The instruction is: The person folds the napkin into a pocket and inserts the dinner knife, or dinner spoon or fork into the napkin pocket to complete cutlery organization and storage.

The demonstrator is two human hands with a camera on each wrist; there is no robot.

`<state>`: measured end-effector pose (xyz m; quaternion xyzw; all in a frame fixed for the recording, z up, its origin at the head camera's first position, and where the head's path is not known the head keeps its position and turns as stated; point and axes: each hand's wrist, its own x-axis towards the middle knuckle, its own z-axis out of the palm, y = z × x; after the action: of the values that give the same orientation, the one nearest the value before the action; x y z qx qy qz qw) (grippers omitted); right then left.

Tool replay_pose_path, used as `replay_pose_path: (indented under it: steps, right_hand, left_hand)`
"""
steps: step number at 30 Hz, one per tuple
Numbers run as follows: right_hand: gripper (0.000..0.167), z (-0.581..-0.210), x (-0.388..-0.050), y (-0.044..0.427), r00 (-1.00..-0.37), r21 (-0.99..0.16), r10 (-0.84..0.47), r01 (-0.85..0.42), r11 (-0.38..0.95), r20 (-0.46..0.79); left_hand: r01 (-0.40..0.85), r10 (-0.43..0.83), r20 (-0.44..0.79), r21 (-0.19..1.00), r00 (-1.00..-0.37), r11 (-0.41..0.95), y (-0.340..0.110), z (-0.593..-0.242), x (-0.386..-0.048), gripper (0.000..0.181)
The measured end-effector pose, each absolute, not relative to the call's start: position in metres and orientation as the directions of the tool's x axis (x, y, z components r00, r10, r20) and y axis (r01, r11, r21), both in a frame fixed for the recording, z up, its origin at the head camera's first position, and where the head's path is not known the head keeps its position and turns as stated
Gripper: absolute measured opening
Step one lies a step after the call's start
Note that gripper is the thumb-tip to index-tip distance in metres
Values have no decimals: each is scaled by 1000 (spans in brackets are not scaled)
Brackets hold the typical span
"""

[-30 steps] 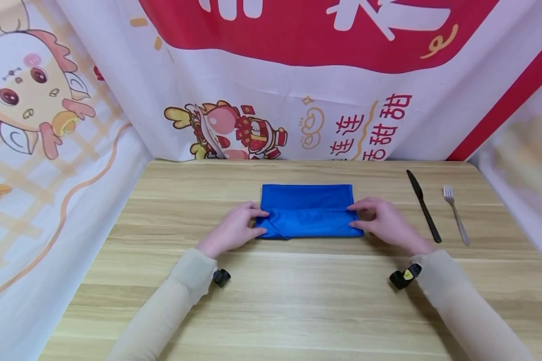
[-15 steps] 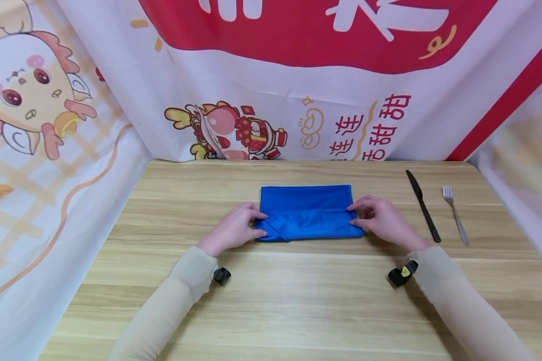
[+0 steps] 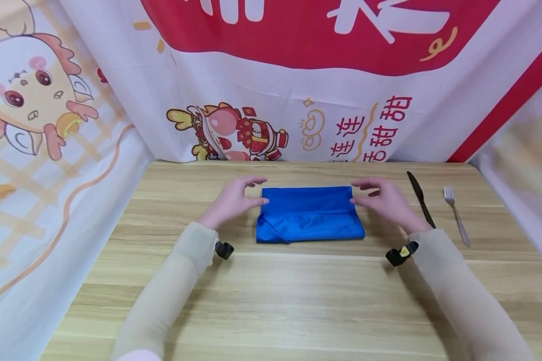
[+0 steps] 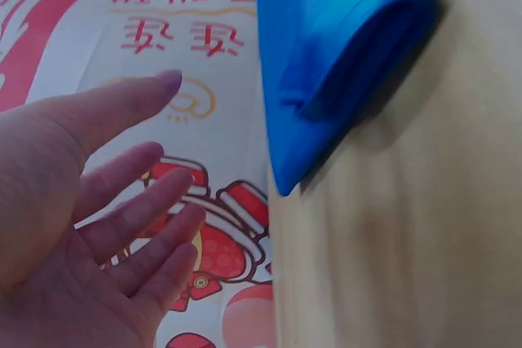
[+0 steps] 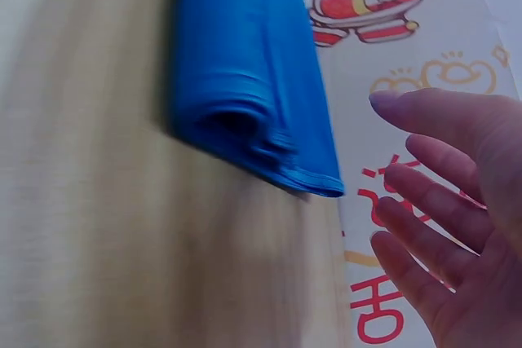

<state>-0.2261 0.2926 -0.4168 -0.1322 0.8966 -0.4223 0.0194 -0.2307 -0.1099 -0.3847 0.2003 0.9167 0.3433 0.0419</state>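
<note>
A blue cloth [image 3: 309, 215] lies on the table, its near part folded over in layers and its far part a flat single strip. In the left wrist view the rolled end of the cloth [image 4: 351, 46] shows its stacked folds. My left hand [image 3: 235, 200] is raised at the cloth's far left corner, fingers spread and apart from it. On the other side my right hand [image 3: 384, 200] hovers by the far right corner. The right wrist view shows that hand [image 5: 465, 201] with loose fingers, beside the cloth [image 5: 236, 63] and holding nothing.
To the right on the wooden table [image 3: 298, 301] lie a black knife [image 3: 419, 193] and a silver fork [image 3: 456, 215]; the right hand and wrist partly cover the knife's near end. A printed curtain [image 3: 271, 85] hangs behind the table's far edge.
Both hands have let go of the folded near part of the cloth and moved away from me to its far corners. The cloth itself stays nearly in place.
</note>
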Motion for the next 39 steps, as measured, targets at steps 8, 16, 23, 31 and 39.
replay_pose_path:
  steps: [8,16,23,31,39]
  right_hand:
    - [49,-407,-254,287,-969,-771,-245,-188,609,43]
    - [49,-418,-273,281,-962,-763,-274,-178,622,1]
    - [49,-429,-276,279,-949,-752,-312,-171,636,-48]
    - [42,-439,-275,279,-944,-727,-327,-193,659,-46]
    - [37,-437,-276,277,-942,-695,-331,-206,689,-50]
  left_hand:
    - [355,414,66,645,-908,677,-106,-384,-269,57]
    - [286,395,-10,674,-918,681,-104,-402,-293,55]
    - [242,396,-84,670,-915,702,-101,-416,-298,50]
    - [235,404,-143,622,-903,746,-94,-419,-294,40]
    - [245,414,-156,603,-897,759,-92,-418,-294,36]
